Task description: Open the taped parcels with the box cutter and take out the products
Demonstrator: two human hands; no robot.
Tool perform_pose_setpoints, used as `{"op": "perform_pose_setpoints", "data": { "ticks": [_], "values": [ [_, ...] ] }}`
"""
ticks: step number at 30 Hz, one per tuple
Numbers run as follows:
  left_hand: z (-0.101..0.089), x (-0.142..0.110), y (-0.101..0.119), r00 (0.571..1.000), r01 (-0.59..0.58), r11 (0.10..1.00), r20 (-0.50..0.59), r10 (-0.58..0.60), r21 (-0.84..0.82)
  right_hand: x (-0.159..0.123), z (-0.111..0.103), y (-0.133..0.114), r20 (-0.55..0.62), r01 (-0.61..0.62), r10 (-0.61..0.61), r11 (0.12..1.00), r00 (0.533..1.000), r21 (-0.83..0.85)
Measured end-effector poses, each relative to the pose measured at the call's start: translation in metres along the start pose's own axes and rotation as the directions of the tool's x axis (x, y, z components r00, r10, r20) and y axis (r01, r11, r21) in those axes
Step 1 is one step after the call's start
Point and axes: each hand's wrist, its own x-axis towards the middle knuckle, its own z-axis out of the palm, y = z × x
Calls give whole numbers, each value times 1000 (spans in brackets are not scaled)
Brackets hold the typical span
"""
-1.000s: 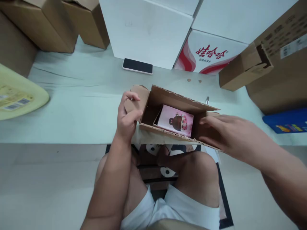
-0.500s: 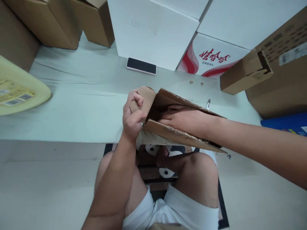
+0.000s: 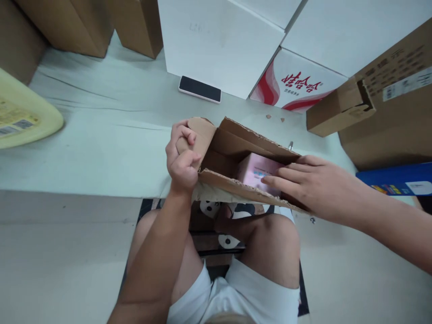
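Observation:
An open cardboard box [image 3: 232, 130] lies at the table's front edge, tilted and long towards the right. My left hand [image 3: 183, 157] is closed around the folded flap [image 3: 203, 135] at its left end. Inside sits a small pink box [image 3: 258, 171] with blue print, partly covered by the carton's near wall and by fingers. My right hand [image 3: 303, 182] reaches over the carton's right end. Its fingers are stretched out, lying on the pink box's right part; the thumb is hidden.
Behind the carton lie a phone [image 3: 200, 89] and two cardboard scraps [image 3: 268, 116]. White boxes [image 3: 219, 40] line the back. A small brown box [image 3: 334, 110] and a blue package [image 3: 398, 179] stand right. A yellow bottle [image 3: 30, 114] is at left.
My right hand has drawn back to the right, from deep inside the carton to its right end. The pink box has come into view. My left hand keeps its hold on the flap.

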Motion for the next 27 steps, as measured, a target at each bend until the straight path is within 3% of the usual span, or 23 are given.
{"op": "perform_pose_setpoints", "data": {
  "ticks": [4,9,13,18,21,24,25,27],
  "values": [
    [-1,3,-6,1000,4,1000,6,-4,-23,-10,7,1,16,-91,91,996,996,-4],
    [1,3,-4,1000,11,1000,14,-10,-24,13,10,3,19,42,-43,999,999,3],
    [1,3,-4,999,19,999,43,-17,-49,30,27,12,16,198,-197,980,980,-6],
    [4,1,-1,993,37,996,113,-28,-82,36,37,20,3,197,-197,980,980,2],
    [7,0,1,985,3,1000,170,2,-31,37,18,23,-50,185,-185,983,981,-6],
    [9,0,1,989,4,1000,149,-2,-7,28,-18,30,-101,136,-137,991,985,-15],
    [9,0,0,991,10,1000,135,-9,-9,18,-32,33,-111,95,-91,995,990,36],
    [8,0,-1,994,16,1000,107,-13,-24,-15,-60,38,-161,-85,126,967,979,242]
  ]
}}
